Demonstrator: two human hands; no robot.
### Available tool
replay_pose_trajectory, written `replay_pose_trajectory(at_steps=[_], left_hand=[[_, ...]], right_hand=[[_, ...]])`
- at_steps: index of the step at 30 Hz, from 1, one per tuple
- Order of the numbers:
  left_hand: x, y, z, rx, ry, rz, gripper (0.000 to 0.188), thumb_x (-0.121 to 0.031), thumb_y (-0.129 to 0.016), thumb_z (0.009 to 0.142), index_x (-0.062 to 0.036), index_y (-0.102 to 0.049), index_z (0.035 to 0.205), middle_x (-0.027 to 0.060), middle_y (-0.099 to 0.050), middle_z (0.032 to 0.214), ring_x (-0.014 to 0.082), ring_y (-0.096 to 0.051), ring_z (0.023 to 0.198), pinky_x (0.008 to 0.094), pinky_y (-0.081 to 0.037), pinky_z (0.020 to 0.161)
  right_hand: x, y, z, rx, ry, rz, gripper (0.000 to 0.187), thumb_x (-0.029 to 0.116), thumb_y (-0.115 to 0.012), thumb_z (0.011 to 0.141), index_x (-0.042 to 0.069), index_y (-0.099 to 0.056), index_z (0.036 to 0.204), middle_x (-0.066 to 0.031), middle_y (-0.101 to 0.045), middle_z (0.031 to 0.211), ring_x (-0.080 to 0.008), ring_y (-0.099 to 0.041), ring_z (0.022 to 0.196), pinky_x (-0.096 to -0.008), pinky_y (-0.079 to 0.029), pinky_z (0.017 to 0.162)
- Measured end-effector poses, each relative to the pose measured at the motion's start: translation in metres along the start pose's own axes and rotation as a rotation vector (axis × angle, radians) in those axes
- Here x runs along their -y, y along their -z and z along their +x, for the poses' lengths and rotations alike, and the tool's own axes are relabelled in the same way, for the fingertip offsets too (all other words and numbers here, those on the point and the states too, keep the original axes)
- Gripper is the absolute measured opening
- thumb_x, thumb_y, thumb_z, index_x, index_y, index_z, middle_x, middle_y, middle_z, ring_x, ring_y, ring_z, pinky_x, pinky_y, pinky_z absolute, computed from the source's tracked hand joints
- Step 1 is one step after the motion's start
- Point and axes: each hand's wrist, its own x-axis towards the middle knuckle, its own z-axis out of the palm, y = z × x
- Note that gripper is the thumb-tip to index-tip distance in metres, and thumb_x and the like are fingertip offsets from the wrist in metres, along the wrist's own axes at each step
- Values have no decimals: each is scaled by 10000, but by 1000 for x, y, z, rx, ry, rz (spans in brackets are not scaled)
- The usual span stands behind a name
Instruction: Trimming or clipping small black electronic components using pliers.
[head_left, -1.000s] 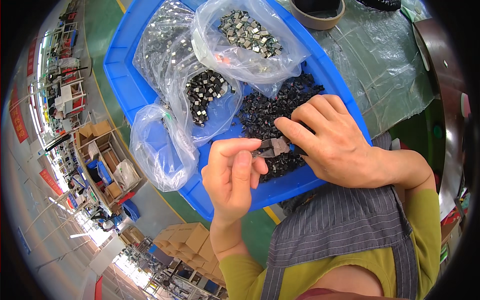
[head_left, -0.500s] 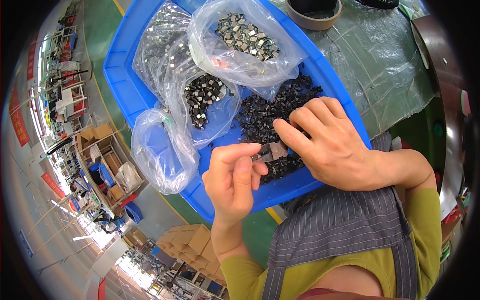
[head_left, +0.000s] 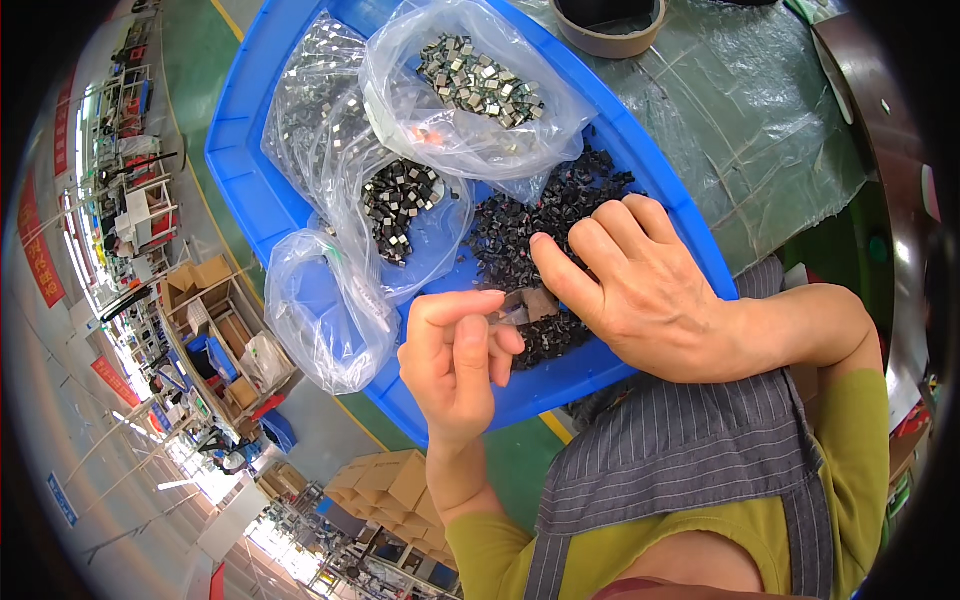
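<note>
My left hand [head_left: 450, 365] has its fingers curled, the thumb close to the index finger. At its fingertips is a small flat grey-brown piece [head_left: 538, 304], its kind unclear. My right hand [head_left: 650, 290] is bent over the other end of the piece, back upward, fingers curled and their tips mostly hidden. Both hands hover over a heap of small black bits [head_left: 545, 210] in a blue tray [head_left: 648, 130]. Beyond my left hand, a clear plastic bag [head_left: 455, 225] holds black and silvery small blocks [head_left: 400, 205].
Another clear bag [head_left: 375, 70] with silvery blocks [head_left: 485, 80] lies at the tray's far side. A brown round bowl [head_left: 612, 42] stands on the plastic-covered table [head_left: 740, 130]. At left are a shelf cart [head_left: 215, 345] and cardboard boxes [head_left: 385, 490].
The whole view has shifted slightly. The piece between my hands has tilted and shows less of its shiny grey end. Both hands keep nearly the same pose.
</note>
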Motion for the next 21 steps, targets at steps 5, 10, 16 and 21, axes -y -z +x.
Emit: replay_pose_trajectory(at_steps=[5, 10, 16, 21], left_hand=[[-3, -3, -2, -17, 4, 7, 144, -68, -442, 970, 28, -542, 1008, 42, -562, 635, 49, -473, 474, 177, -354, 432], [-2, 0, 0, 19, 17, -7, 137, -48, -436, 966, 30, -544, 1001, 35, -552, 634, 47, -472, 475, 178, -349, 430], [-3, 0, 1, 23, 43, 5, 142, -57, -430, 972, 24, -542, 1003, 15, -524, 611, 45, -469, 473, 180, -330, 420], [-4, 0, 1, 34, 59, 16, 144, -76, -439, 975, 21, -540, 1008, 13, -525, 599, 45, -464, 469, 178, -324, 421]], right_hand=[[0, -1, 0, -43, 16, -27, 443, 109, -564, 731, -5, -533, 1157, -91, -485, 851, -253, -492, 794, -403, -409, 775], [0, -1, 0, -32, 25, -53, 443, 114, -560, 734, -6, -534, 1159, -89, -481, 847, -251, -490, 798, -402, -406, 778], [0, -2, 0, 6, 26, -59, 408, 118, -553, 736, -9, -544, 1123, -83, -463, 831, -246, -468, 777, -385, -386, 754], [-1, 2, -1, 24, 60, -64, 295, 149, -564, 743, 8, -554, 1002, -55, -464, 780, -208, -485, 758, -334, -359, 658]])
